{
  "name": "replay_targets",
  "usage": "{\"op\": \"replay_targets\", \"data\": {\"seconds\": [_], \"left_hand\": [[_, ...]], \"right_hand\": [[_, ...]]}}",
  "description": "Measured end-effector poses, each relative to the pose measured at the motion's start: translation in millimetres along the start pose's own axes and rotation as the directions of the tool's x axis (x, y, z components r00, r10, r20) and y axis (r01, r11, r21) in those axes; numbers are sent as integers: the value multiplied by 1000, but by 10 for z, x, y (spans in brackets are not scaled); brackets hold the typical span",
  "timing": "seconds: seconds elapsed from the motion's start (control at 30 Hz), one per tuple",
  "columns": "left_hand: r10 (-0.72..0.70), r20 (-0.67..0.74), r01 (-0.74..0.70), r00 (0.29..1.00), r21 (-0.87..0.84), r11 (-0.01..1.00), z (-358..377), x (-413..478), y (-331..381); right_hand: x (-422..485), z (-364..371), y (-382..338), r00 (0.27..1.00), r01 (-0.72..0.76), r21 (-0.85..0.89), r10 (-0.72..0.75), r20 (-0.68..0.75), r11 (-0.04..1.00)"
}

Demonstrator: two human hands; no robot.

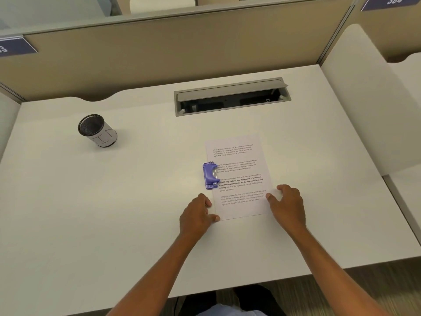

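A printed sheet of paper (pixel 239 176) lies flat on the white desk (pixel 114 213). A purple hole punch (pixel 210 175) sits on the sheet's left edge, about halfway up. My left hand (pixel 197 214) rests beside the sheet's near left corner, its thumb touching the paper's edge. My right hand (pixel 287 205) rests at the sheet's near right edge with relaxed, spread fingers touching the paper. Neither hand grips anything.
A mesh pen cup (pixel 96 131) wrapped in white paper stands at the far left. An open cable tray (pixel 231 96) is set into the desk's back. Beige partition walls enclose the back, and white side panels stand at the left and right.
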State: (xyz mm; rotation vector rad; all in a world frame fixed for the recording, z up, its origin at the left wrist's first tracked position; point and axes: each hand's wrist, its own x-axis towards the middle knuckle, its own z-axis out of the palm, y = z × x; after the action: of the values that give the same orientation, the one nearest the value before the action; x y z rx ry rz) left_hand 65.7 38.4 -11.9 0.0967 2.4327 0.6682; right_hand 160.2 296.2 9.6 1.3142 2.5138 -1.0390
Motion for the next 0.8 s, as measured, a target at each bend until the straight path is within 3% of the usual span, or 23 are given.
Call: {"op": "replay_targets", "data": {"seconds": [0.3,0.57,0.8], "left_hand": [[-2,31,0,1000,71,997,-21,31,62],[-2,42,-2,999,116,993,-41,34,99],[-9,43,5,999,94,996,-51,7,118]], "right_hand": [[12,60,-49,1000,-15,105,17,-25,994],[142,68,-108,997,-61,392,38,66,918],[387,-64,-50,995,-87,376,61,79,923]]}}
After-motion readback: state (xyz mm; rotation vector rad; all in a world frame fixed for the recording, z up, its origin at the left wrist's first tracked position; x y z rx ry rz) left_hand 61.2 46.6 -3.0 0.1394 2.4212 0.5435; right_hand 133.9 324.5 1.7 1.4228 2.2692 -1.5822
